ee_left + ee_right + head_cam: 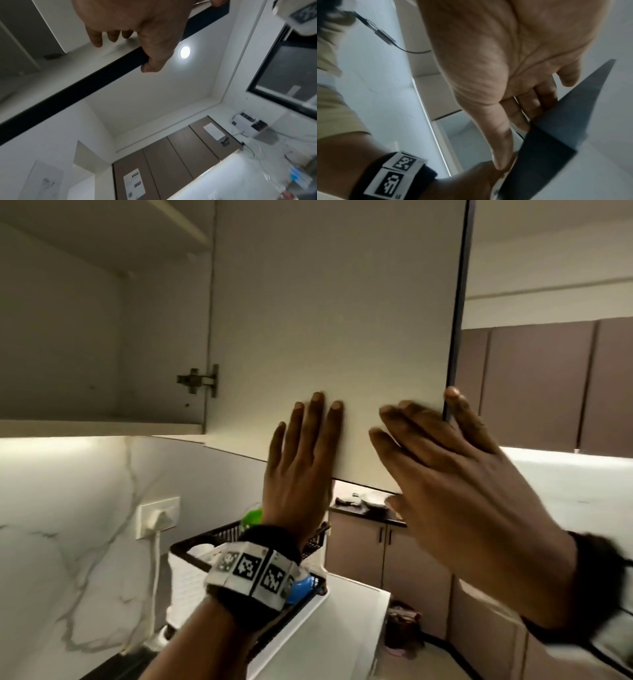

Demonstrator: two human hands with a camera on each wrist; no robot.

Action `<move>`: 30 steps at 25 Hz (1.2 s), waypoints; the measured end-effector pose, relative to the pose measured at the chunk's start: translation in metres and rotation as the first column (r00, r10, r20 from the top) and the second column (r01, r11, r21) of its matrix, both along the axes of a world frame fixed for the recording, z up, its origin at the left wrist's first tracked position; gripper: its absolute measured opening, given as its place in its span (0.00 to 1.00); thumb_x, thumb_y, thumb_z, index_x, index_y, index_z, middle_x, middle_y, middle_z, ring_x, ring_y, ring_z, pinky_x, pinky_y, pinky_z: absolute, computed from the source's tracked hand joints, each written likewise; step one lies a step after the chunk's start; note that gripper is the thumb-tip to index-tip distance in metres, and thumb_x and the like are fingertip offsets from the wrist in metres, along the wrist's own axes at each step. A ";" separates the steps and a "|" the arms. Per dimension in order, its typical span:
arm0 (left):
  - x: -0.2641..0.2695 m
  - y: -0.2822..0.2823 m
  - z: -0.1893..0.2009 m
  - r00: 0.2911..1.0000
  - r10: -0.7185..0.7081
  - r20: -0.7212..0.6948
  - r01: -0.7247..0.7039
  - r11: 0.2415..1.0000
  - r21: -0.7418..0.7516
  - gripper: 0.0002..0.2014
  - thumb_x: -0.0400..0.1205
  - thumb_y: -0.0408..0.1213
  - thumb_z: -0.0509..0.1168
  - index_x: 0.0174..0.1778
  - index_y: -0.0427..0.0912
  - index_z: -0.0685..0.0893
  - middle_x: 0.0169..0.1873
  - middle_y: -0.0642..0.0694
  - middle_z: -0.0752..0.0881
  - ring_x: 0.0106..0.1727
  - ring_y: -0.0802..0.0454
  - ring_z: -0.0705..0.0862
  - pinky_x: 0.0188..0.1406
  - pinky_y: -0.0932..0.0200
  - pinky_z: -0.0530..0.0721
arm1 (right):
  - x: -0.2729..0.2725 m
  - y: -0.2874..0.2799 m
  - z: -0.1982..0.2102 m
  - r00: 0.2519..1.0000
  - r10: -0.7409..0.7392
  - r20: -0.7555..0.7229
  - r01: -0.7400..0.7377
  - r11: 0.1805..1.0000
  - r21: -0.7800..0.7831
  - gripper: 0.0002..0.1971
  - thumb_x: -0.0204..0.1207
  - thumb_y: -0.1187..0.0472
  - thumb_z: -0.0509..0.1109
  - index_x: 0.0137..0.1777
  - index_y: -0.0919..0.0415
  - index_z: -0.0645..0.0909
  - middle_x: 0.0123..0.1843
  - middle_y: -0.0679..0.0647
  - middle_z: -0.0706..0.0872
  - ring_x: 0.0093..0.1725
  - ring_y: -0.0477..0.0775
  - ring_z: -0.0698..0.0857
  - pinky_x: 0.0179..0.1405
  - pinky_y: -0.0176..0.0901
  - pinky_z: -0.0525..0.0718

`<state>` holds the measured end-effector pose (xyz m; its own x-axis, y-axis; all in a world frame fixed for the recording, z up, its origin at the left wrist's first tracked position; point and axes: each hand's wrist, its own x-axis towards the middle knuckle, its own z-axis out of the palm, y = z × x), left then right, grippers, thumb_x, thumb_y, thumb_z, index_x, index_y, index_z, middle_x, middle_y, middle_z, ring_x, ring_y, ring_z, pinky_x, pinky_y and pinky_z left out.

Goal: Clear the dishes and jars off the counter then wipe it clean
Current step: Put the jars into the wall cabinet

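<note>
An upper cabinet door (pixel 335 337) stands swung open, its pale inner face towards me and its dark edge (pixel 85 83) on the right. My left hand (pixel 301 446) lies flat on the inner face with straight fingers, and the left wrist view shows it (pixel 137 27) holding nothing. My right hand (pixel 445 467) holds the door's free edge, fingers on the inner face and thumb round the outer side. In the right wrist view the right hand (pixel 505 54) straddles the dark outer face (pixel 556 135). A plate (pixel 375 498) sits on a far dark counter.
Left of the door is the cabinet's inside, with its bottom shelf (pixel 102 426) and a hinge (pixel 198 380). Below, a black dish rack (pixel 191 546) with dishes stands on the white counter (pixel 342 611). A plugged wall socket (pixel 157 520) is on the marble wall. Brown cabinets (pixel 541 385) line the right.
</note>
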<state>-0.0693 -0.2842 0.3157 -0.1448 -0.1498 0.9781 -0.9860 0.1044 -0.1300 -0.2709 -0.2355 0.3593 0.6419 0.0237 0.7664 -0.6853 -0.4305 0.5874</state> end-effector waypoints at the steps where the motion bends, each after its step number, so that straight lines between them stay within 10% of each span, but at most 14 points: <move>1: 0.002 -0.014 0.002 0.998 0.050 0.030 -0.050 0.999 -0.016 0.48 0.72 0.26 0.66 0.85 0.44 0.47 0.84 0.38 0.54 0.84 0.38 0.53 0.79 0.36 0.63 | 0.004 -0.013 0.002 0.995 -0.095 0.013 0.094 0.994 0.054 0.37 0.61 0.58 0.76 0.72 0.69 0.76 0.76 0.70 0.73 0.77 0.71 0.70 0.77 0.72 0.62; 5: -0.012 -0.077 0.008 0.977 0.184 0.108 -0.187 0.982 0.014 0.43 0.76 0.29 0.69 0.84 0.38 0.51 0.83 0.33 0.57 0.81 0.29 0.59 0.72 0.30 0.70 | 0.032 -0.092 -0.006 0.950 -0.297 0.100 0.262 0.927 0.269 0.43 0.74 0.53 0.69 0.84 0.65 0.52 0.86 0.65 0.48 0.85 0.69 0.46 0.83 0.66 0.47; 12: -0.020 -0.139 0.012 0.931 0.343 0.128 -0.348 0.937 0.018 0.34 0.83 0.34 0.63 0.84 0.37 0.57 0.82 0.34 0.62 0.77 0.29 0.69 0.65 0.32 0.78 | 0.056 -0.198 -0.033 0.949 -0.200 0.244 0.131 0.953 0.272 0.40 0.81 0.38 0.50 0.85 0.64 0.52 0.86 0.64 0.50 0.85 0.67 0.47 0.82 0.67 0.51; 21: -0.016 -0.169 0.007 0.907 0.403 0.121 -0.397 0.915 -0.071 0.30 0.85 0.33 0.59 0.83 0.38 0.57 0.81 0.35 0.63 0.77 0.29 0.69 0.65 0.33 0.78 | 0.063 -0.238 -0.040 0.950 -0.115 0.290 0.061 0.980 0.188 0.38 0.82 0.41 0.58 0.85 0.64 0.54 0.85 0.65 0.53 0.85 0.68 0.51 0.82 0.67 0.49; 30: 0.003 -0.088 -0.057 0.963 0.154 -0.219 -0.116 0.977 0.177 0.26 0.77 0.36 0.59 0.73 0.43 0.76 0.74 0.38 0.76 0.71 0.36 0.76 0.67 0.42 0.75 | 0.114 -0.200 -0.077 0.916 0.042 0.399 -0.195 0.915 0.353 0.38 0.79 0.45 0.55 0.83 0.70 0.56 0.84 0.70 0.53 0.83 0.74 0.51 0.81 0.67 0.43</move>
